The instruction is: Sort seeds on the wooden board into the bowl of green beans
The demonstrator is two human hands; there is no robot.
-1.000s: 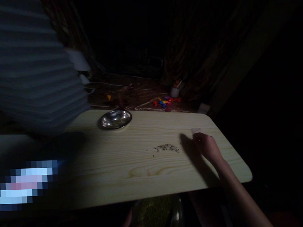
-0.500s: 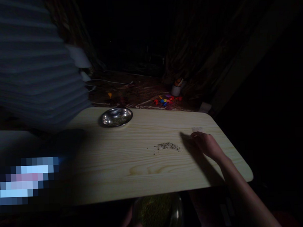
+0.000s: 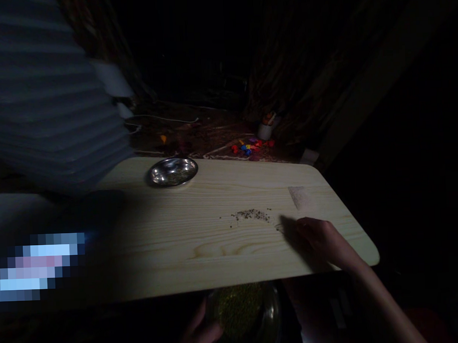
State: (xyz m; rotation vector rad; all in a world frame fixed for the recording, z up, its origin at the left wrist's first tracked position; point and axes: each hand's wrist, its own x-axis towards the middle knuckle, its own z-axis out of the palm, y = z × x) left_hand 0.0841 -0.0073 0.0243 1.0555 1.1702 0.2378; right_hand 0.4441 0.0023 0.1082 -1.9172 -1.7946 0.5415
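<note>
At the bottom, my left hand (image 3: 204, 328) grips the left side of a metal bowl (image 3: 272, 310) with thumb and fingers at its rim. Small green grains (image 3: 237, 309) fill much of that bowl, which sits below the table's near edge. My right hand (image 3: 323, 238) is low over the right part of the table, its fingers curled and pressed together; whatever they may hold is hidden. To its left, small dark grains (image 3: 253, 214) lie scattered in a loose patch, with a few stray ones (image 3: 278, 228) nearer the fingertips. Beyond the hand lies a pale, flat, square piece (image 3: 299, 197).
A shallow steel bowl (image 3: 174, 172) with some grains stands at the far left of the light wooden table (image 3: 217, 267). Behind are colourful small pieces (image 3: 248, 147) and a white cup (image 3: 265, 131). A bright blurred screen (image 3: 39, 265) is at left. The surroundings are dark.
My right hand has drawn back toward me, away from the pale square piece, which now shows more fully. A few stray grains now lie near its fingertips. My left hand stays at the bowl.
</note>
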